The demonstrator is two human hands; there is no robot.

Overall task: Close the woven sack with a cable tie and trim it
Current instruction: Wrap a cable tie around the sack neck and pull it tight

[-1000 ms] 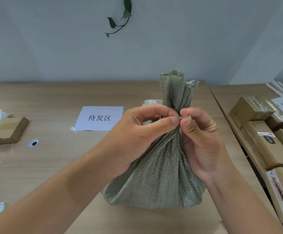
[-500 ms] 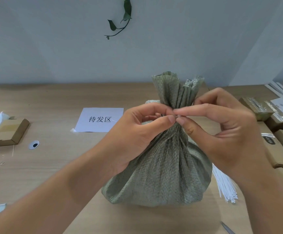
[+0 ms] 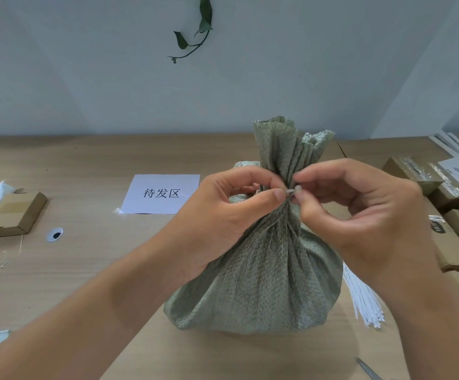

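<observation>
Woven green plastic sack stands upright on the pale wooden table, its gathered neck pointing straight up between your hands. Your left hand curls around the neck, thumb and forefinger pinched at the cinch. Your right hand meets it there, fingertips nipping a small pale tab of cable tie. Just right of the sack lies a bundle of white cable ties; behind, a white paper sign lies flat.
</observation>
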